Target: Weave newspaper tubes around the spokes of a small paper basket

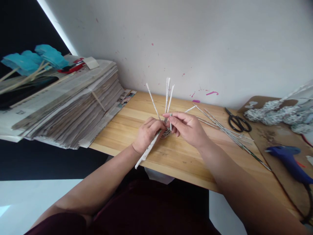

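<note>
At the centre of the frame, a small woven piece point(165, 133) is steadied by the closed left hand point(148, 132), a long paper stick point(149, 148) gripped with it. A paper strand point(171, 124) is pinched by the right hand point(188, 125); it is apparently being worked at the piece, and a steady hold is called for. Whether the piece is hollow cannot be told. Scissors point(236, 123) are seen at right, a glue gun point(290, 161) at lower right.

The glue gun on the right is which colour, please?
The glue gun is deep blue, best seen in the head view.
</note>
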`<state>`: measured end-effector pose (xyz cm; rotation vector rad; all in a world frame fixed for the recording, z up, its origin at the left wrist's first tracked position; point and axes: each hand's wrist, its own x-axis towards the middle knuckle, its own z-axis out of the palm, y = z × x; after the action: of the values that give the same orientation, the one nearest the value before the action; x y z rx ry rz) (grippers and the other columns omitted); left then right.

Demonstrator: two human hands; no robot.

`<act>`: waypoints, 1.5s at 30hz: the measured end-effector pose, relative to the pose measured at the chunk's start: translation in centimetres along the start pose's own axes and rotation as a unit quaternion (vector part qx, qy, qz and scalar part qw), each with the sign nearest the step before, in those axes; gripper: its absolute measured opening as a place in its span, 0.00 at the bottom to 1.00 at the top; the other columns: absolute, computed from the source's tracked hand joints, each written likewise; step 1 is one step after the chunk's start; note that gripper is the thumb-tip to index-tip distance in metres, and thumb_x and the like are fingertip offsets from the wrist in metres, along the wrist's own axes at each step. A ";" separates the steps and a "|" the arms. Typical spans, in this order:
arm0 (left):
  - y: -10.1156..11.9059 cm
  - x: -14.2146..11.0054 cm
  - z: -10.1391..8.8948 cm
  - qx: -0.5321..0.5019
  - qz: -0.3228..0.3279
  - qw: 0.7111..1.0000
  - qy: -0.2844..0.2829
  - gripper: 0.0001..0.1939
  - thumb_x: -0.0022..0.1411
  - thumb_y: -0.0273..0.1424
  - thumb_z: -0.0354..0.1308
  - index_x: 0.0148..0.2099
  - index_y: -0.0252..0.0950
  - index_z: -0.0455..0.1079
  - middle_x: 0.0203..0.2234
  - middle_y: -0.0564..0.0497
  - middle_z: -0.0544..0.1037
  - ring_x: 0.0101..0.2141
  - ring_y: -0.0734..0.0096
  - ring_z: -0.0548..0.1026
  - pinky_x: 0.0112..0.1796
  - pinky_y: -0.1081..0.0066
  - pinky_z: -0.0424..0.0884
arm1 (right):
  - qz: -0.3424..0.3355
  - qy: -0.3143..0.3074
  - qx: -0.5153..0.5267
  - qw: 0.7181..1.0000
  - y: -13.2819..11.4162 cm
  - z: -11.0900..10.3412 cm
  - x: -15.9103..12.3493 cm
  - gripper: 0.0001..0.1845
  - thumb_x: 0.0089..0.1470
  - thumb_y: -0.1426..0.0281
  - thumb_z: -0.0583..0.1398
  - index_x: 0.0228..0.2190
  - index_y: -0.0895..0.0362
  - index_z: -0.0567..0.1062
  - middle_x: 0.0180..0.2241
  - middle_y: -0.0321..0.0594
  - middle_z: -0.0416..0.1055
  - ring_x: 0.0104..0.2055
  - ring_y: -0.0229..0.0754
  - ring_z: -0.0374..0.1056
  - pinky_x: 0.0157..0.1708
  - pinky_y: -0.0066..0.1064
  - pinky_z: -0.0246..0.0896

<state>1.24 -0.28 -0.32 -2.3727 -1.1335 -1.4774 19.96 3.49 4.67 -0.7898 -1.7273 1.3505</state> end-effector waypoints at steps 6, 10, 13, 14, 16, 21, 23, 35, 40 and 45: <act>0.0 0.0 -0.2 -0.014 -0.001 1.000 -0.011 0.04 0.69 0.25 0.61 0.41 0.38 0.70 0.36 0.49 0.83 0.35 0.69 0.77 0.39 0.69 0.75 | -0.046 0.044 0.013 0.998 -1.0 -0.1 -0.2 0.14 0.59 0.60 0.68 0.42 0.56 0.84 0.34 0.39 0.80 0.30 0.34 0.74 0.26 0.26 0.69; -0.1 0.1 0.0 -0.006 0.009 1.000 0.003 0.05 0.69 0.25 0.60 0.39 0.38 0.69 0.33 0.50 0.82 0.34 0.69 0.76 0.38 0.71 0.73 | -0.057 -0.007 -0.056 0.997 -1.2 -0.2 -0.5 0.10 0.60 0.65 0.66 0.42 0.56 0.82 0.35 0.39 0.81 0.31 0.35 0.74 0.30 0.29 0.71; 0.0 0.1 0.0 -0.001 0.005 1.000 0.004 0.05 0.70 0.26 0.59 0.38 0.38 0.69 0.31 0.51 0.80 0.32 0.70 0.74 0.36 0.71 0.72 | -0.086 -0.003 -0.131 0.988 -1.0 0.0 -0.8 0.09 0.62 0.66 0.64 0.43 0.55 0.82 0.35 0.39 0.81 0.31 0.36 0.74 0.31 0.29 0.70; 0.0 0.1 0.0 -0.002 0.005 1.000 0.002 0.05 0.70 0.26 0.59 0.38 0.38 0.69 0.31 0.51 0.81 0.32 0.70 0.74 0.36 0.71 0.72 | -0.101 0.016 -0.150 0.983 -1.0 0.0 -0.9 0.09 0.62 0.67 0.64 0.43 0.55 0.82 0.35 0.39 0.81 0.31 0.36 0.74 0.31 0.29 0.69; 0.0 0.1 -0.1 -0.008 0.005 1.000 -0.001 0.04 0.70 0.26 0.59 0.39 0.38 0.70 0.33 0.50 0.81 0.34 0.69 0.76 0.37 0.71 0.74 | -0.129 0.058 -0.161 0.977 -1.0 0.2 -1.0 0.08 0.62 0.67 0.64 0.42 0.54 0.82 0.35 0.39 0.81 0.33 0.37 0.74 0.30 0.29 0.68; -0.1 0.0 0.0 -0.020 0.002 1.000 -0.002 0.03 0.70 0.25 0.60 0.41 0.38 0.70 0.36 0.49 0.83 0.36 0.69 0.78 0.40 0.69 0.75 | -0.151 0.107 -0.092 0.978 -1.1 0.3 -0.7 0.06 0.58 0.70 0.67 0.39 0.53 0.83 0.34 0.38 0.82 0.32 0.37 0.74 0.30 0.30 0.68; -0.1 -0.1 0.1 -0.019 0.000 1.000 -0.002 0.03 0.69 0.25 0.61 0.41 0.38 0.70 0.37 0.49 0.83 0.37 0.69 0.78 0.41 0.69 0.76 | -0.134 0.098 -0.023 0.986 -1.3 0.3 -0.5 0.07 0.57 0.70 0.67 0.39 0.52 0.84 0.33 0.37 0.82 0.30 0.36 0.74 0.30 0.31 0.69; 0.0 -0.2 0.2 -0.025 -0.011 1.000 -0.009 0.04 0.69 0.24 0.61 0.41 0.37 0.70 0.37 0.50 0.83 0.38 0.70 0.77 0.42 0.70 0.75 | -0.141 0.127 0.035 0.981 -2.1 -1.0 -0.3 0.11 0.56 0.72 0.68 0.41 0.48 0.86 0.40 0.35 0.84 0.35 0.37 0.75 0.38 0.35 0.76; -0.1 -0.1 0.2 -0.023 -0.003 1.000 -0.003 0.05 0.68 0.23 0.61 0.41 0.37 0.69 0.37 0.50 0.82 0.36 0.70 0.77 0.41 0.70 0.75 | -0.152 0.123 -0.008 0.981 -2.2 -0.6 -0.7 0.25 0.55 0.72 0.69 0.54 0.47 0.80 0.40 0.34 0.83 0.41 0.40 0.78 0.40 0.35 0.76; 0.0 0.0 0.3 -0.023 0.004 1.000 -0.002 0.06 0.68 0.22 0.60 0.40 0.38 0.69 0.36 0.50 0.82 0.36 0.70 0.77 0.40 0.70 0.75 | -0.117 0.128 -0.011 0.985 -2.6 -0.2 -0.8 0.22 0.53 0.70 0.71 0.50 0.53 0.80 0.37 0.37 0.84 0.39 0.41 0.79 0.36 0.34 0.75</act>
<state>1.40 -0.14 -0.48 -2.4073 -1.1007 -1.5125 20.54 2.27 7.10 -0.7126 -1.5776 1.0261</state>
